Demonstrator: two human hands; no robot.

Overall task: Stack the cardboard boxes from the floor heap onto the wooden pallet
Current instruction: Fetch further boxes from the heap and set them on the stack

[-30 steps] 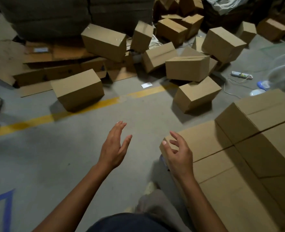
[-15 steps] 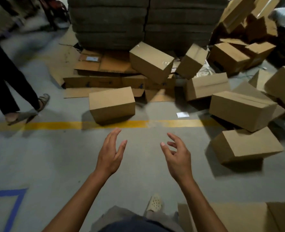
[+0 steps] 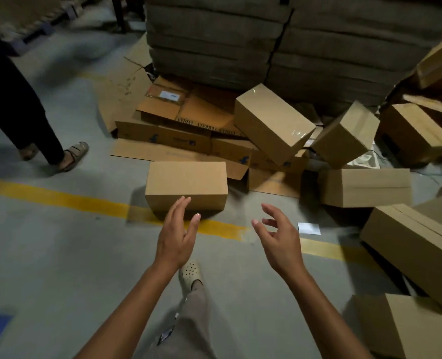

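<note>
A closed cardboard box (image 3: 186, 186) stands upright on the concrete floor across the yellow line, straight ahead. My left hand (image 3: 176, 235) is stretched out with fingers straight, its tips overlapping the box's near lower face; contact cannot be told. My right hand (image 3: 279, 235) hovers to the right of the box with fingers spread and loosely bent, holding nothing. More boxes lie tumbled in the heap: a tilted taped one (image 3: 273, 123), another tilted one (image 3: 345, 134), and a flat-lying one (image 3: 365, 187). The wooden pallet is out of view.
Flattened cardboard sheets (image 3: 178, 130) lie behind the box, before a tall wrapped stack (image 3: 266, 40). Another person's legs (image 3: 20, 104) stand at the left. Boxes (image 3: 411, 244) crowd the right edge. A white paper slip (image 3: 309, 228) lies on the floor, my foot (image 3: 190, 274) below.
The view has swung left and closer to the heap, away from the stacked boxes at my right. Both hands have reached forward, and the single box now lies just beyond my fingertips.
</note>
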